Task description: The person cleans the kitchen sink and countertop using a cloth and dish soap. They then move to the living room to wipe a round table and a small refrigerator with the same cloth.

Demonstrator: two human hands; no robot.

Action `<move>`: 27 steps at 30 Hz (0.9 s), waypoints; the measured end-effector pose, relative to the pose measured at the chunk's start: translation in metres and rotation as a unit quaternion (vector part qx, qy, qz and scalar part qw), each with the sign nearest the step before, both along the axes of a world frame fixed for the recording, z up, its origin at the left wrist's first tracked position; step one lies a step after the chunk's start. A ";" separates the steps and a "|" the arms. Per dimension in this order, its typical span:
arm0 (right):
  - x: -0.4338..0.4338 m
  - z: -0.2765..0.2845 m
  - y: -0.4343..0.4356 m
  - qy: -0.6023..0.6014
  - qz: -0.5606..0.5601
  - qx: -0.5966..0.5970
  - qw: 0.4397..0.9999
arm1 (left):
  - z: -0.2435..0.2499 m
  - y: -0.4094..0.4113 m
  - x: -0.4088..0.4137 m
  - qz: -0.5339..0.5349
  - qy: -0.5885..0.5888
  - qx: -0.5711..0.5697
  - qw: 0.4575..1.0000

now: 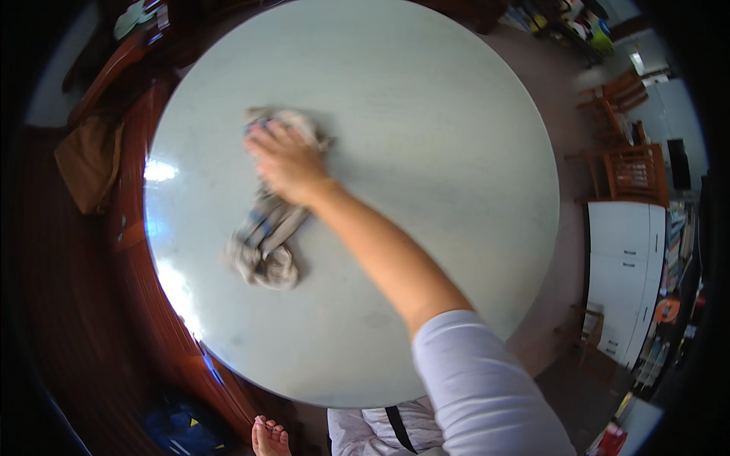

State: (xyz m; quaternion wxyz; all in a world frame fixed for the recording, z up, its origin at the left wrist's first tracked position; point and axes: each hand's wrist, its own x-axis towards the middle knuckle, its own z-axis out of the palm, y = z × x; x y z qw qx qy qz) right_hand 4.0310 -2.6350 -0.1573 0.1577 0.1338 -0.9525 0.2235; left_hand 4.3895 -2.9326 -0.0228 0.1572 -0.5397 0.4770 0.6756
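My right hand (pixel 288 162) presses palm down on a crumpled beige and grey cloth (pixel 271 262), blurred as if in motion. The cloth lies on a large round pale table top (pixel 433 114), with a bunched end under my fingers and a twisted tail trailing towards me. My right arm reaches across the table from the lower right. Below the table's near edge, at the bottom of the picture, my left hand (pixel 271 438) is partly in view with its fingers loosely curled. I see nothing held in it.
Reddish wooden furniture (pixel 134 228) runs close along the table's left side, with a brown cloth (pixel 91 162) on it. A dark blue bag (pixel 185 427) is at lower left. Wooden chairs (pixel 636 171) and a white cabinet (pixel 619 268) stand to the right.
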 end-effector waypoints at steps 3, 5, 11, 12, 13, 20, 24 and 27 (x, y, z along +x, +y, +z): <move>0.044 0.002 0.120 -0.014 -0.017 0.032 0.999 | -0.011 0.011 -0.001 -0.024 -0.004 0.028 0.999; 0.098 -0.005 0.192 -0.058 -0.084 -0.013 0.995 | -0.013 0.022 0.000 -0.034 -0.007 0.061 0.998; 0.267 -0.009 0.318 -0.127 -0.441 -0.120 0.880 | 0.002 0.018 0.018 -0.032 0.000 0.085 0.996; 0.264 -0.006 0.301 -0.151 -0.473 -0.129 0.858 | 0.002 0.009 0.029 -0.023 -0.015 0.070 0.997; 0.245 0.006 0.270 -0.174 -0.504 -0.139 0.834 | 0.003 -0.002 0.040 -0.017 -0.029 0.055 0.998; 0.194 0.014 0.026 -0.080 -0.286 0.025 0.955 | 0.014 -0.047 0.083 -0.028 0.000 0.053 0.998; 0.286 0.012 -0.126 -0.068 -0.180 -0.015 0.981 | 0.020 -0.058 0.086 -0.083 0.036 0.044 0.995; 0.355 0.027 -0.157 -0.079 -0.156 -0.073 0.982 | 0.016 -0.067 0.080 -0.157 0.076 0.022 0.984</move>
